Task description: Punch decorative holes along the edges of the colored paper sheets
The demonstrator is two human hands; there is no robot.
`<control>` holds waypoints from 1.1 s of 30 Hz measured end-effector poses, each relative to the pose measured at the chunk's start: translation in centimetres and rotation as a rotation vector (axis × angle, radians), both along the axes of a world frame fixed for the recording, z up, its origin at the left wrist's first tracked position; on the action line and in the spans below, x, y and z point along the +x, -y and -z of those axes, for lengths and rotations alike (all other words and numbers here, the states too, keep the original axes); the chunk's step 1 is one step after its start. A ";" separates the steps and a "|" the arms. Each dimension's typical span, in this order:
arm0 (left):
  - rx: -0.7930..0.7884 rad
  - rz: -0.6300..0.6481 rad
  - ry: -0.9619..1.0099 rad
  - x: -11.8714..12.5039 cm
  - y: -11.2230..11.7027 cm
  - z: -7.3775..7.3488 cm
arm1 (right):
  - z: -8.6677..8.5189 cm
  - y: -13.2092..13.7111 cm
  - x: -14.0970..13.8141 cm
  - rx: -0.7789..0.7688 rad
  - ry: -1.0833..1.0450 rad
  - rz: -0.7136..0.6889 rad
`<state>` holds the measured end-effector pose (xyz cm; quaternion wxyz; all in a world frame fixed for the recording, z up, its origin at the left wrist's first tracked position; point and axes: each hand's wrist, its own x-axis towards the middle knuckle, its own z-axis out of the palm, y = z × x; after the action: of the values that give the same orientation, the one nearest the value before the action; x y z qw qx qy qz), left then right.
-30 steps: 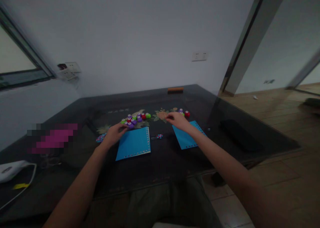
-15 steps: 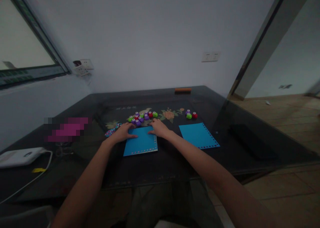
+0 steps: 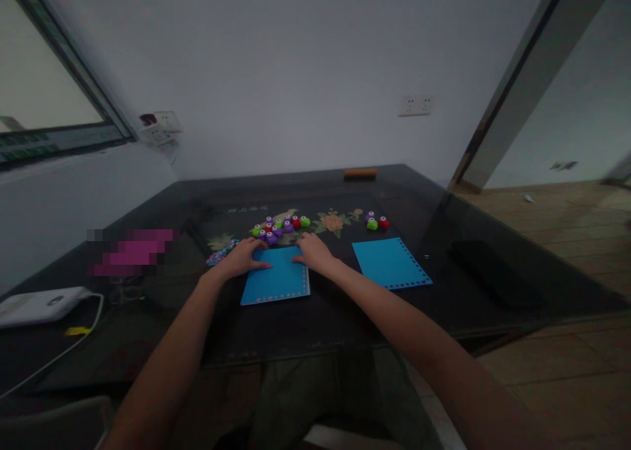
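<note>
A blue card (image 3: 279, 280) with small holes along its near and right edges lies on the dark table in front of me. My left hand (image 3: 240, 257) grips its far left corner, thumb across the top and fingers bent around the edge. At the far right corner, my right hand (image 3: 315, 253) holds it in the same manner, thumb pointing inward. Several eyeball-like beads (image 3: 280, 228) in purple, green and red cluster just beyond the fingertips. Left of my left hand is a small heap of multicoloured bits (image 3: 217, 257), partly covered by the hand.
A second blue card (image 3: 389, 263) with edge holes lies to the right, with several more beads (image 3: 377, 223) behind it. A dark flat object (image 3: 493, 276) is farther right. An orange-brown bar (image 3: 360, 173) sits at the back. A white device (image 3: 44, 305) with a cable and a blurred pink item (image 3: 135, 249) are left.
Both hands stay at the card's far corners, with only a slight shift of the card and left fingers. The whole view has tilted down a little.
</note>
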<state>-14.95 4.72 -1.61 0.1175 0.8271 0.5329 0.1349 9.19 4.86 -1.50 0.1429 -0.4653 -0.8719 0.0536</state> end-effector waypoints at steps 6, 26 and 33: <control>-0.011 0.008 -0.011 0.1 0.1 -0.3 | 0.1 -0.1 0.1 0.021 -0.028 -0.013; -0.011 -0.210 0.445 -0.4 -0.3 -1.9 | -0.4 -1.3 0.9 -0.143 -0.335 0.119; -0.092 -0.372 0.724 0.6 0.9 -3.0 | -1.2 -1.6 1.7 -0.523 -0.730 -0.028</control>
<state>-14.37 3.86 1.38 0.3081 0.6095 0.6031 0.4121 10.92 6.48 -0.26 0.3182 -0.4245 -0.7277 0.4348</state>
